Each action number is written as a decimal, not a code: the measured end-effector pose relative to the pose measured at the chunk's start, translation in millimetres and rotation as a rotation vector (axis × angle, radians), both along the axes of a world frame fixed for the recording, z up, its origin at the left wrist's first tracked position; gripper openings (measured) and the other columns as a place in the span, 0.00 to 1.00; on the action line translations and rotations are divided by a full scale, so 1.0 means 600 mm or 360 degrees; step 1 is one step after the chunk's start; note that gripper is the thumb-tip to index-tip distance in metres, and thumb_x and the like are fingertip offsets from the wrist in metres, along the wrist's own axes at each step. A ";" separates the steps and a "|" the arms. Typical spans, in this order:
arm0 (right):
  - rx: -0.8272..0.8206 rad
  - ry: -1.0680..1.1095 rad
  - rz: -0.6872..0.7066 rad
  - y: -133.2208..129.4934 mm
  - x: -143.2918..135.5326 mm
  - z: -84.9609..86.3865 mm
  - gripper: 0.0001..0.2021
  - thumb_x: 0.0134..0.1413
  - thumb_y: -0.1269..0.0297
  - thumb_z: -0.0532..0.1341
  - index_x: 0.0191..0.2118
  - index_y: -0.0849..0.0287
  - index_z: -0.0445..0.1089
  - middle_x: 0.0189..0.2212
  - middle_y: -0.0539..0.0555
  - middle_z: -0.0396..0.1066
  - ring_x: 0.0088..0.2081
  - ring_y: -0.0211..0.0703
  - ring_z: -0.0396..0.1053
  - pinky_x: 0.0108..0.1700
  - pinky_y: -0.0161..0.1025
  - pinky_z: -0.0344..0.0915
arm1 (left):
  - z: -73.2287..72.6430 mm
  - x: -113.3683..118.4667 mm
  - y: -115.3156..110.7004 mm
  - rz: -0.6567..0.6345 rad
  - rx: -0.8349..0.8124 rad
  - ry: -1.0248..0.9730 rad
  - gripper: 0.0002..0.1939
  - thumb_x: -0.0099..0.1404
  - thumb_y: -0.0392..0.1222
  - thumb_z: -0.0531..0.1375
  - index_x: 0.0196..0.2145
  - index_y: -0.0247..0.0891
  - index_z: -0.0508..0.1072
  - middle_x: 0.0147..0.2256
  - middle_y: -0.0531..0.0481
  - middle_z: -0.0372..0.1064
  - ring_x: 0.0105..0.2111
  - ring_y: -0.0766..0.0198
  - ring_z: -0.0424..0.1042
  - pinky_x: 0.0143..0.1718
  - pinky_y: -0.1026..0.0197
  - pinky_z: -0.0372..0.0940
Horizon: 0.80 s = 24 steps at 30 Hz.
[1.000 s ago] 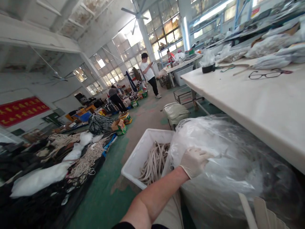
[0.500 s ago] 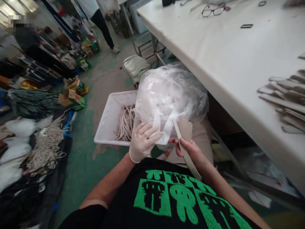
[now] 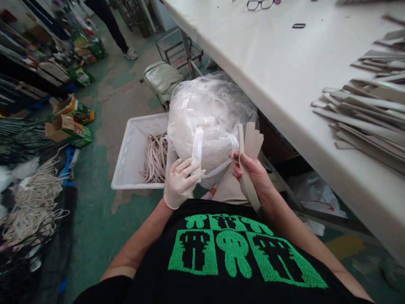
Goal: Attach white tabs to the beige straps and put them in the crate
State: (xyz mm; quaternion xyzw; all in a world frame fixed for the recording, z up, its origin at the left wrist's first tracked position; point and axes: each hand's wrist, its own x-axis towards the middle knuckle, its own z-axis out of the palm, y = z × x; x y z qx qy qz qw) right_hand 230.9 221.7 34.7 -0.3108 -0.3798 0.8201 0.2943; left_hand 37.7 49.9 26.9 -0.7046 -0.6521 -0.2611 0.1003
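My left hand point(image 3: 180, 181), in a pale thin glove, pinches a white strip point(image 3: 197, 145) whose free end stands up past the fingers. Part of this white material sags across toward my right hand point(image 3: 251, 171), which is bare. That hand is closed round a bundle of flat beige straps point(image 3: 252, 139); their upper ends fan out and one strap curves down below the palm. Just beyond both hands bulges a clear plastic bag point(image 3: 209, 105) of white material. Whether the right fingers also grip the white strip I cannot tell.
Beside the bag stands a white bin point(image 3: 126, 147) with beige cords point(image 3: 155, 156). A white table point(image 3: 268, 59) runs along the right, bearing piled straps point(image 3: 373, 109) and glasses point(image 3: 260, 4). Cartons point(image 3: 71, 131) and corded bundles point(image 3: 38, 198) lie on the left; a person's leg point(image 3: 109, 25) shows behind.
My right hand has lifted the beige straps and moved away from the left hand. The white strip at my left fingers stands more upright. The whole view has shifted toward the right.
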 end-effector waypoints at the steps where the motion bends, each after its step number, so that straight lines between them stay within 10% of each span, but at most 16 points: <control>1: 0.0025 0.0014 -0.0033 0.004 0.004 0.005 0.17 0.46 0.48 0.70 0.36 0.55 0.76 0.38 0.53 0.76 0.19 0.30 0.55 0.21 0.36 0.56 | -0.003 -0.004 0.001 0.0032 0.0010 -0.0017 0.16 0.69 0.38 0.57 0.52 0.48 0.76 0.53 0.50 0.76 0.61 0.56 0.66 0.65 0.47 0.52; 12: 0.0159 0.0189 -0.0329 0.037 0.056 0.064 0.13 0.43 0.53 0.74 0.32 0.53 0.76 0.33 0.49 0.74 0.18 0.28 0.55 0.20 0.34 0.56 | -0.019 -0.044 -0.014 0.0224 -0.0104 -0.0305 0.12 0.71 0.43 0.57 0.48 0.48 0.78 0.50 0.49 0.77 0.57 0.56 0.70 0.64 0.45 0.56; 19: 0.0404 0.0056 -0.0222 0.035 0.052 0.103 0.17 0.42 0.48 0.74 0.33 0.55 0.77 0.30 0.51 0.76 0.18 0.31 0.58 0.21 0.35 0.59 | 0.037 -0.066 -0.001 0.0486 0.0059 -0.0862 0.39 0.61 0.61 0.65 0.65 0.42 0.64 0.65 0.38 0.59 0.66 0.46 0.58 0.67 0.42 0.51; 24: 0.0569 -0.0043 -0.0001 0.018 0.004 0.116 0.18 0.47 0.45 0.71 0.34 0.56 0.77 0.29 0.52 0.75 0.20 0.34 0.63 0.25 0.37 0.64 | 0.079 0.043 0.082 -0.0167 -0.0464 -0.1737 0.34 0.59 0.54 0.68 0.60 0.40 0.70 0.53 0.42 0.75 0.56 0.50 0.71 0.60 0.50 0.62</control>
